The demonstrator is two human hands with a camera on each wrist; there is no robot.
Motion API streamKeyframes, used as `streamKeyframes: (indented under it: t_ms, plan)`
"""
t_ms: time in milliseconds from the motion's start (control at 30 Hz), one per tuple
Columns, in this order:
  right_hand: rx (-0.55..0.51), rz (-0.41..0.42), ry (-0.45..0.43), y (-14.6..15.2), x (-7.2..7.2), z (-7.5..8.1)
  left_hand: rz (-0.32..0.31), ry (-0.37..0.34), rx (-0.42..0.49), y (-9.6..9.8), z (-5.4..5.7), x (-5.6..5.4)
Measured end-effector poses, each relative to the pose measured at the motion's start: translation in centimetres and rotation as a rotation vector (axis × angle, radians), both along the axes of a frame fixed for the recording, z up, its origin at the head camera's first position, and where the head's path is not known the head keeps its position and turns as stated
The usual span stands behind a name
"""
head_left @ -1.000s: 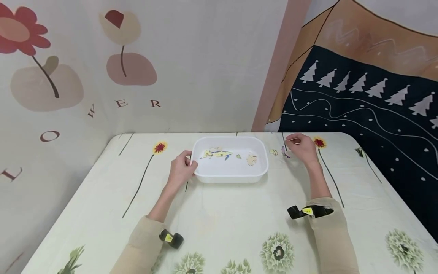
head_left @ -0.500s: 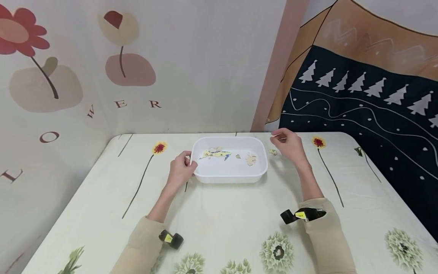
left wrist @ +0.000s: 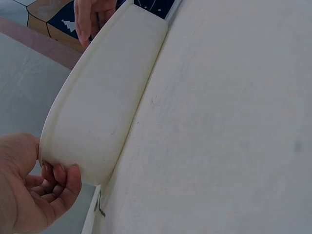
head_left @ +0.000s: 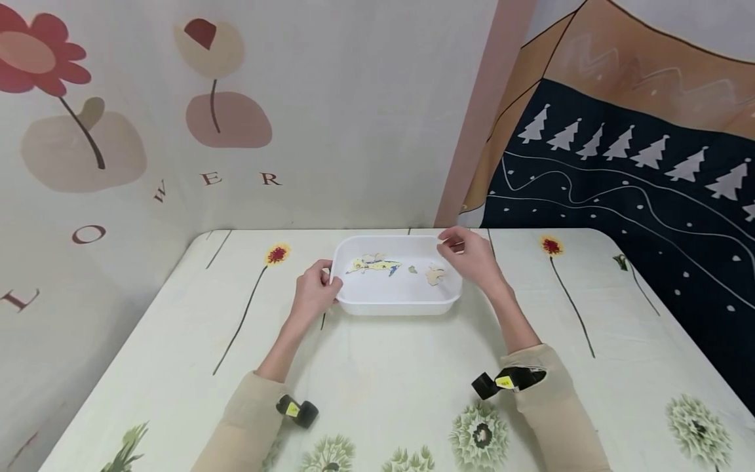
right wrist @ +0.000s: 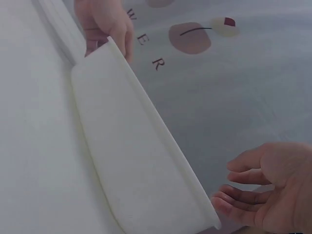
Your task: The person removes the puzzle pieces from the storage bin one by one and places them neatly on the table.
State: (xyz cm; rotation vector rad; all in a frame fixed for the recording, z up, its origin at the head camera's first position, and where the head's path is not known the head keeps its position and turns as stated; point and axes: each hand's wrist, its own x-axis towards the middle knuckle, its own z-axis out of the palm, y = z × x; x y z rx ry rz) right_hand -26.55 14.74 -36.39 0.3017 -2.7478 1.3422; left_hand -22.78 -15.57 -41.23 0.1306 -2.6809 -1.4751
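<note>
A white plastic tray (head_left: 398,309) sits toward the back of the table. My left hand (head_left: 314,290) grips its left rim, thumb at the edge and curled fingers against the outer wall. Inside lie a long yellow-and-blue flat piece (head_left: 377,265), a small greenish piece (head_left: 412,269) and a beige irregular piece (head_left: 434,275). Over the tray's far right corner is my right hand (head_left: 472,257), thumb and fingers brought together. A thin edge of a flat piece (head_left: 456,244) shows faintly between them; most of it is hidden. In the right wrist view the right hand (right wrist: 273,187) is just beyond the rim.
A pale flower-printed cloth (head_left: 377,367) covers the table. Behind the table hangs a light printed curtain (head_left: 354,131), with a dark tree-patterned cloth (head_left: 619,177) to the right. Each sleeve carries a black wrist camera (head_left: 297,410).
My right hand has moved left from the table's right side to the tray's corner, now covering the spot where loose pieces lay. The left hand and tray have stayed put.
</note>
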Motion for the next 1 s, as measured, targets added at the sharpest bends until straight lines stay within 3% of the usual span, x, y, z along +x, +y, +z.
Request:
streamKeyframes:
  t_ms: [300, 633, 1000]
  plan:
    - [0.056, 0.046, -0.035, -1.8, 0.1, -1.0, 0.007, 0.0, -0.003, 0.0, -0.2, -0.1]
    - [0.182, 0.036, -0.183, -4.0, 0.0, -1.8, 0.008, 0.006, 0.005, 0.0, -0.2, 0.0]
    - [0.232, 0.037, -0.198, -5.4, -0.6, -2.6, 0.005, 0.007, 0.015, 0.0, -0.2, 0.1]
